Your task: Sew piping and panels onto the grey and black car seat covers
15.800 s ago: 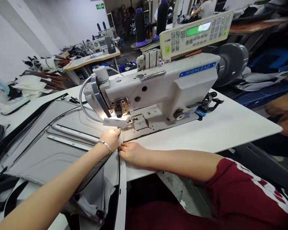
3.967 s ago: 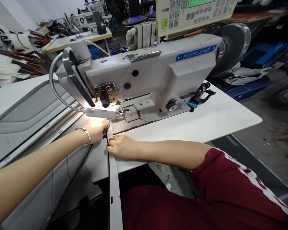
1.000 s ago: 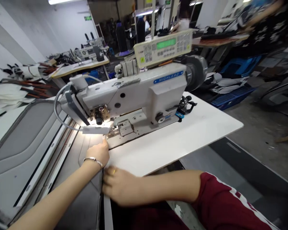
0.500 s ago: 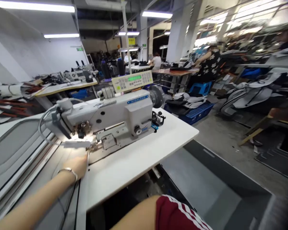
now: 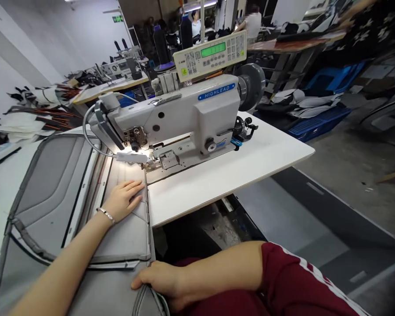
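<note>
A large grey padded fabric panel (image 5: 118,243) with dark piped edges and stitched lines spreads over the left of the table and hangs toward my lap. My left hand (image 5: 123,201) lies flat on it, fingers stretched toward the presser foot area, close to the panel's right edge. Lower down, my right hand (image 5: 161,278) grips the panel's edge, thumb on top and the other fingers hidden beneath. The sewing machine (image 5: 181,116) stands just ahead, its lamp lighting the cloth at the needle. The needle tip itself cannot be made out.
The white tabletop (image 5: 217,175) extends right of the machine, ending in a rounded corner. A control box (image 5: 213,55) with a green display sits above the machine. Blue crates (image 5: 319,125) with fabric pieces stand on the floor. People work at tables behind.
My head has tilted down and closer, so the machine looks larger and further right. My left hand has flattened on the panel. My right hand has come into view, gripping the panel's edge.
</note>
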### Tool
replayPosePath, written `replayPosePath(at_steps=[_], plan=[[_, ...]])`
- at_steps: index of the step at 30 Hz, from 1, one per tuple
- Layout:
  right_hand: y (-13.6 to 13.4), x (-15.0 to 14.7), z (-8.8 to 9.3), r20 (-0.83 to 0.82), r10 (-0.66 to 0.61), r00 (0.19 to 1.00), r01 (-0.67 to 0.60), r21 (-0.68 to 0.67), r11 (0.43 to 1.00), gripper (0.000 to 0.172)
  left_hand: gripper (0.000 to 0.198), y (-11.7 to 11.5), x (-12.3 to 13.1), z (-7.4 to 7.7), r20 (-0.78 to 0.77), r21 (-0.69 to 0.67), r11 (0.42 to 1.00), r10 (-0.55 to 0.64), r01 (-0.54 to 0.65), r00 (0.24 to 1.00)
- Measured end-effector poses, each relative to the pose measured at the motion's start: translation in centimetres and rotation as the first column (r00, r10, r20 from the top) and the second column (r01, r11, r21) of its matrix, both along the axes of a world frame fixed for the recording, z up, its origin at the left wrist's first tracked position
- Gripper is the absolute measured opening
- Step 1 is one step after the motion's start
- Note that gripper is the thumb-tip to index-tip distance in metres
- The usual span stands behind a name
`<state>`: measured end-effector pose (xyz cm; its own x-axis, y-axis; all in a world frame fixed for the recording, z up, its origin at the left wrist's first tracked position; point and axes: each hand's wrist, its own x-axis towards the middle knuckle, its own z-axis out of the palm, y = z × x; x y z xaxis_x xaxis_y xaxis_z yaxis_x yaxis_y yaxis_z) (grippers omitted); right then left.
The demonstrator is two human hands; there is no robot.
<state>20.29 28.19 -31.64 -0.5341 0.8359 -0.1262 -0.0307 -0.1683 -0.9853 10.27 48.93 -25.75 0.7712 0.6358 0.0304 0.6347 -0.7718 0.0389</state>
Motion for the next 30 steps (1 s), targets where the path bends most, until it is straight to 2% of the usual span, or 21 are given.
replayPosePath(at_steps=[2,4,5,6,8,9,10,12,14,16,24,30], plan=[[0.0,1.8,1.2,0.119,0.127,0.985,-0.133,0.039,0.990,0.015,0.048,-0.2,-0.2,-0.5,0.041,0.006,1.000,0.004,-0.005,0.999],[0.5,4.3,2.3,0.264,0.177,0.948,-0.244,0.249,0.937,0.014,0.048,-0.1,-0.4,-0.8,0.067,0.001,1.000,0.009,-0.009,0.998],[0.9,5.5,2.6,0.347,0.130,0.929,-0.276,0.414,0.868,0.010,0.048,-0.1,-0.4,-0.9,0.080,-0.003,1.000,0.012,-0.012,0.997],[1.4,6.5,2.7,0.428,0.037,0.903,-0.301,0.568,0.766,0.010,0.048,-0.2,-0.5,-1.0,0.095,-0.005,1.000,0.015,-0.014,0.995],[2.7,7.7,2.0,0.518,-0.246,0.819,-0.350,0.792,0.500,0.013,0.048,-0.3,-0.4,-1.2,0.128,-0.003,1.000,0.024,-0.023,0.991],[3.3,7.9,1.5,0.509,-0.368,0.778,-0.364,0.843,0.396,0.012,0.047,-0.4,-0.4,-1.3,0.143,-0.001,1.000,0.031,-0.031,0.989],[3.9,7.8,0.8,0.482,-0.458,0.747,-0.371,0.874,0.313,0.012,0.047,-0.5,-0.3,-1.3,0.157,0.000,0.999,0.038,-0.038,0.987],[4.7,7.3,-0.4,0.393,-0.559,0.730,-0.353,0.917,0.183,0.020,0.045,-0.6,-0.2,-1.5,0.175,0.001,0.999,0.053,-0.054,0.983],[5.2,6.8,-1.0,0.308,-0.597,0.741,-0.314,0.944,0.098,0.023,0.044,-0.7,0.0,-1.6,0.186,0.001,0.998,0.061,-0.062,0.981],[5.4,6.7,-1.1,0.261,-0.614,0.745,-0.288,0.956,0.056,0.023,0.043,-0.7,0.4,-1.6,0.193,0.001,0.997,0.071,-0.072,0.979],[7.3,8.1,-0.1,0.237,-0.643,0.728,-0.311,0.950,-0.002,0.020,0.038,1.0,2.1,-1.8,0.197,0.039,0.983,0.167,-0.178,0.966],[9.4,8.7,0.7,0.395,-0.570,0.721,-0.473,0.881,0.011,0.018,0.030,3.5,2.5,-2.8,0.289,0.189,0.978,0.032,-0.090,0.957]])
